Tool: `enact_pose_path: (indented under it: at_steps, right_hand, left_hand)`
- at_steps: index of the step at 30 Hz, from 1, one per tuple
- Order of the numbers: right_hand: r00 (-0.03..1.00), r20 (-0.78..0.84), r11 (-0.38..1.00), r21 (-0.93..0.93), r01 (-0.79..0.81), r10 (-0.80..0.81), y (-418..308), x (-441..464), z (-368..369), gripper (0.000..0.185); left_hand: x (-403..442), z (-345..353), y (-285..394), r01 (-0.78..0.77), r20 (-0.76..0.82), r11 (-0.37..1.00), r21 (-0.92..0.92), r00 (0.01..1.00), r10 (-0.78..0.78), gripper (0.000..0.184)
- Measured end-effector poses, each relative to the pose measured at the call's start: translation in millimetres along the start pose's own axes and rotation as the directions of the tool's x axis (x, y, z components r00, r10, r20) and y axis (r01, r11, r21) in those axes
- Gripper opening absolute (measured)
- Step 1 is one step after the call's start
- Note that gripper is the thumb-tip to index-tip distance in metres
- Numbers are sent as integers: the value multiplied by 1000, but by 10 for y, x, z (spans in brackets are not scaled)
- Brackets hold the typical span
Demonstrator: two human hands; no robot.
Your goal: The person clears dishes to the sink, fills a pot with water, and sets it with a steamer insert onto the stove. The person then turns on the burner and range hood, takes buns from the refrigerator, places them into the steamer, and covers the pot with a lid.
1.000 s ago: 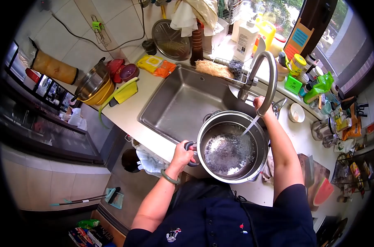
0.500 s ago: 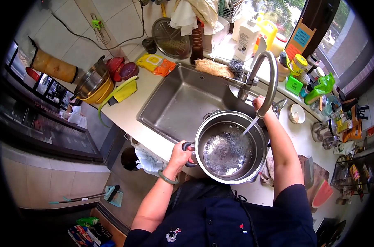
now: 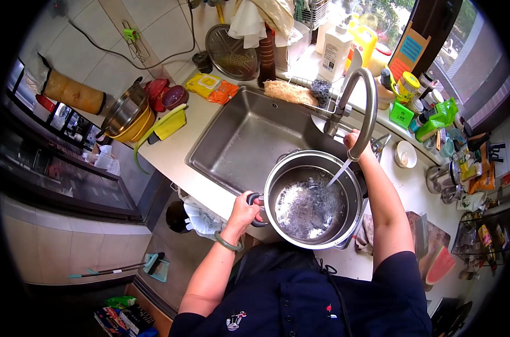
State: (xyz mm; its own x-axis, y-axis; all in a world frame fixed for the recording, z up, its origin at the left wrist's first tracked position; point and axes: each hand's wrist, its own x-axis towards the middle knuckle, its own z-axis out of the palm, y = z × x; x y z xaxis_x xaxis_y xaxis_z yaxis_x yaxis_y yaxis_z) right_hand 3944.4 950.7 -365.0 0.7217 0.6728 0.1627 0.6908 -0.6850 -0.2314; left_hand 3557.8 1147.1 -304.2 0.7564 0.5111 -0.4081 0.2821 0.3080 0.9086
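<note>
A large steel pot (image 3: 273,216) sits at the sink's near right corner, its bottom covered with rippling water (image 3: 308,210). My left hand (image 3: 245,210) is wrapped round the pot's black side handle (image 3: 258,223). From the curved faucet (image 3: 373,106), a stream of water (image 3: 338,173) runs into the pot. My right hand (image 3: 354,141) reaches past the pot to the faucet's base, fingers curled at the lever; the spout and the hand itself hide most of the lever. The pot's far-side handle is partly covered by my right forearm.
The steel sink (image 3: 232,140) lies left of the pot. A loofah (image 3: 290,92) and a scouring pad (image 3: 321,92) rest in a wire rack behind it. To the right are a white bowl (image 3: 405,154), a knife (image 3: 422,236) and a watermelon slice (image 3: 438,265) on a board.
Water keeps running into the pot, and its surface ripples more widely. Both hands stay in nearly the same place.
</note>
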Motion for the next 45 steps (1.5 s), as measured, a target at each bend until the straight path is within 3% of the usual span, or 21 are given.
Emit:
enact_pose_path:
  at_steps: [18, 43, 45]
  right_hand:
    - [998, 9, 997, -56, -61, 61, -85, -37, -94, 5]
    - [999, -37, 995, -100, -31, 28, 9, -28, -3, 5]
    - [957, -134, 965, -17, -261, 256, -23, -21, -78, 16]
  left_hand:
    - [-32, -17, 6, -27, 24, 1000, 11, 999, 27, 13]
    - [-51, -24, -11, -50, 22, 999, 22, 999, 49, 14]
    - [-66, -15, 7, -42, 21, 999, 20, 999, 42, 14]
